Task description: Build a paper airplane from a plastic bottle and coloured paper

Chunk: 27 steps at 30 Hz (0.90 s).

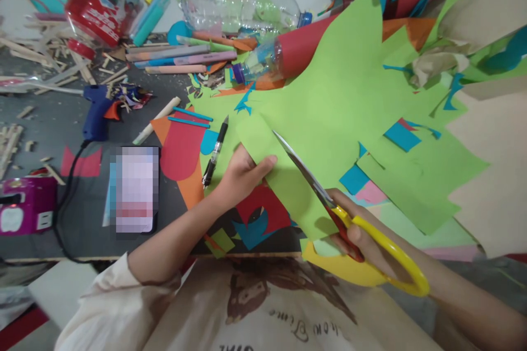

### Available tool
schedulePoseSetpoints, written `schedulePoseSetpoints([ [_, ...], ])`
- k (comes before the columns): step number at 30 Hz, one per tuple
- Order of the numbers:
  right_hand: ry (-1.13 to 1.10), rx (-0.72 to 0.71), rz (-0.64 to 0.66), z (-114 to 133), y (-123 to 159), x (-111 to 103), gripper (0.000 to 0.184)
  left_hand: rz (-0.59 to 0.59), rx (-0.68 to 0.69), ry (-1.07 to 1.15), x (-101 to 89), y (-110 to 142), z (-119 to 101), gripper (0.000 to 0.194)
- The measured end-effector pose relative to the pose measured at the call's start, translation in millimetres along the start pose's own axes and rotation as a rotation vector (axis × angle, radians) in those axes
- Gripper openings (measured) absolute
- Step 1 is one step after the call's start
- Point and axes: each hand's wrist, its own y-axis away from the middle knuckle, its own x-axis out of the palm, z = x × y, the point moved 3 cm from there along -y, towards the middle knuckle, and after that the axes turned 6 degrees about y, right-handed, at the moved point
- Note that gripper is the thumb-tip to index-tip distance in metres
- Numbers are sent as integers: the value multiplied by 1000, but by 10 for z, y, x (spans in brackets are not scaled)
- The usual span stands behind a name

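My left hand [246,171] grips a strip of light green paper [284,186], its thumb pressed on top and its fingers underneath. In my right hand [358,230] are scissors with yellow and red handles [387,252]. Their metal blades lie along the right side of the green strip, pointing up and left, with the tips beyond my left thumb. Under the strip are red and blue paper scraps [263,216]. A large light green sheet [329,88] with cut edges spreads behind both hands. Just left of the strip rests a black pen [216,152].
A phone [135,189] lies at the left, near a blue glue gun [96,112] with its black cord. Markers [181,57], a clear plastic bottle [242,8] and a red-wrapped bottle [304,46] occupy the back. Wooden sticks [28,52] litter the far left. Blue paper scraps [402,136] lie right.
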Motion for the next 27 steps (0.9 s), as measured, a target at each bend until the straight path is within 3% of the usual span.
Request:
schedulePoseSetpoints([
  [8, -91, 115, 6, -142, -69, 15, 75, -10, -21, 52, -2, -21, 47, 33],
  [13, -39, 87, 27, -138, -19, -8, 75, -195, -38, 119, -47, -16, 105, 32],
  [18, 30, 18, 54, -57, 5, -29, 68, -255, -42, 38, -61, -12, 56, 25],
  [22, 63, -17, 115, -20, -21, -33, 71, -241, -34, 19, -50, -8, -23, 21],
  [27, 25, -19, 99, -61, -28, -40, 73, -191, -55, 0, -34, 15, -40, 12],
])
